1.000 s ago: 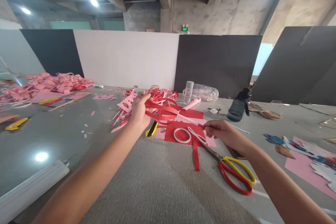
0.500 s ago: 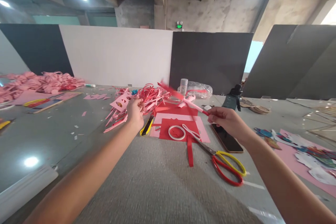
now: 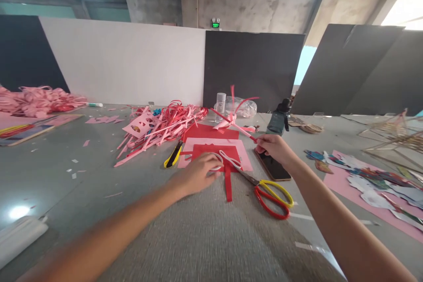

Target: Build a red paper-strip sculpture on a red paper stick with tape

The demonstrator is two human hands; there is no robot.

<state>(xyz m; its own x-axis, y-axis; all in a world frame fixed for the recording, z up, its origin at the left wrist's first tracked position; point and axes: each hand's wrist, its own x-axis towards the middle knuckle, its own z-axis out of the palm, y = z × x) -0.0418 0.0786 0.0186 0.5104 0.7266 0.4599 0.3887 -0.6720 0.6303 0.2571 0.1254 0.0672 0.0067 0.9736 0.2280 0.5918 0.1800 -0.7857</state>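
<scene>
My right hand point(image 3: 271, 146) pinches the lower end of a thin rolled paper stick point(image 3: 247, 134). At its far end, red and pink paper strips point(image 3: 231, 119) fan out like a flower, held above the table. My left hand point(image 3: 198, 171) reaches over a white ring-shaped roll of tape point(image 3: 217, 157), its thumb apart from the fingers; the fingers partly cover the roll, and contact is hard to tell. Red paper point(image 3: 198, 149) lies under the roll on a pink sheet point(image 3: 246, 158). Scissors point(image 3: 254, 180) with red and yellow handles and a looped white strip point(image 3: 230, 158) are close by.
A yellow utility knife point(image 3: 173, 155) lies left of the sheets, before a pile of paper strips point(image 3: 175, 119). A phone point(image 3: 276, 166) is under my right hand. Behind stand a clear bottle point(image 3: 220, 103) and a dark bottle point(image 3: 279, 118). Paper cutouts point(image 3: 370, 180) lie right.
My left hand has left the pile of paper strips and moved right and nearer, to the tape roll. My right hand keeps the paper stick, whose strips now stand spread. The view has shifted right.
</scene>
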